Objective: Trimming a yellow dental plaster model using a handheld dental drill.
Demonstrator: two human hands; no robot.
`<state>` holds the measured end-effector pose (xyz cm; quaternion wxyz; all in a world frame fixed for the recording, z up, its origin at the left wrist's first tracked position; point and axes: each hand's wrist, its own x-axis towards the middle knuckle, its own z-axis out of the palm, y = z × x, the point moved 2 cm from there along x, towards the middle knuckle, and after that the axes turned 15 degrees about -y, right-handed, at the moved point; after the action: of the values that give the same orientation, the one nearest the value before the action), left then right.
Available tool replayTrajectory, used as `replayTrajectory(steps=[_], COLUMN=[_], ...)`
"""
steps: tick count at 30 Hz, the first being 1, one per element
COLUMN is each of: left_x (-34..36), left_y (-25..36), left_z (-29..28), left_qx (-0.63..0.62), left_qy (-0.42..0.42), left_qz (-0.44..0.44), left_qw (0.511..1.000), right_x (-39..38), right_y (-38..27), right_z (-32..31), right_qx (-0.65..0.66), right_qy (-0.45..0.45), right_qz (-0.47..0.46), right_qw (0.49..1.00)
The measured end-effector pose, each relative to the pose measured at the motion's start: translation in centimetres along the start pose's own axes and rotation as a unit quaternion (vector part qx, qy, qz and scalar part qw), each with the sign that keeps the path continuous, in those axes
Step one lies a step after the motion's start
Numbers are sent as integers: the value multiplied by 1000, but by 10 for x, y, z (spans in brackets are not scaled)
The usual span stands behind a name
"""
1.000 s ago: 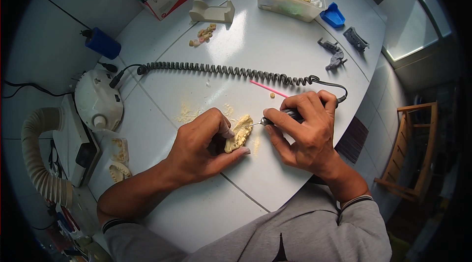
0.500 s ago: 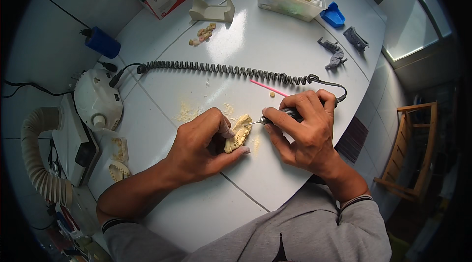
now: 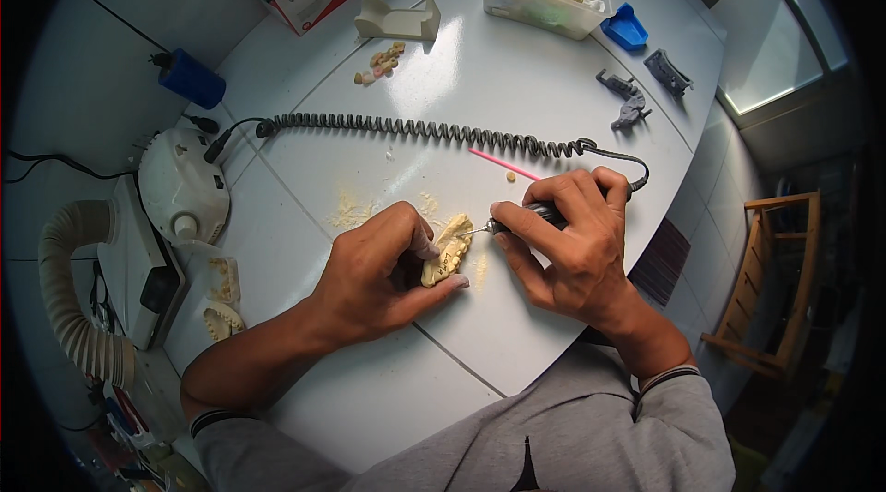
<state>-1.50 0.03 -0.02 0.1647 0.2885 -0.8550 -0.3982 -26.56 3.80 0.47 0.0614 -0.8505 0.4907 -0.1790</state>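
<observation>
Between the thumb and fingers of my left hand [image 3: 383,266] is a yellow plaster dental model [image 3: 448,252], tilted, with its row of teeth facing right. My right hand [image 3: 574,247] grips the black handle of a rotary handpiece [image 3: 546,213] like a pen. Its thin metal bur [image 3: 477,231] reaches the model's upper right edge. Yellow dust [image 3: 351,210] is scattered on the white table around the model. From the handpiece a coiled black cord [image 3: 406,129] runs left to a white control unit [image 3: 185,187].
Another dental model [image 3: 222,320] lies left of my forearm. A pink stick [image 3: 503,164] rests beyond my right hand. Farther back are small tooth-coloured pieces [image 3: 378,65], a cream holder [image 3: 397,21], a plastic tub [image 3: 544,19] of scraps and grey articulator parts [image 3: 628,102]. A ribbed hose [image 3: 69,284] curves at left.
Almost nothing differs. Both hands keep their grips, with the bur still at the model's edge.
</observation>
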Motion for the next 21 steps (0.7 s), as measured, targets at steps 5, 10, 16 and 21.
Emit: replayTrajectory(steps=[5,10,16,21], left_x=[0,-1,1,0], left_y=[-1,-1,0,-1], left_z=[1,-1,-1,-1], left_qx=[-4,1,-5,3], left_qy=[2,0,17,3], left_qz=[11,5,32,9], left_qw=[1000,1000,999,1000], right_x=[0,0,0,0], right_y=[1,0,0,0], right_z=[-1,0,-1,0], right_qx=[5,10,13,16], right_qy=[-4,-7,-7,-16], right_qz=[1,0,9,6], right_qw=[1000,1000,1000,1000])
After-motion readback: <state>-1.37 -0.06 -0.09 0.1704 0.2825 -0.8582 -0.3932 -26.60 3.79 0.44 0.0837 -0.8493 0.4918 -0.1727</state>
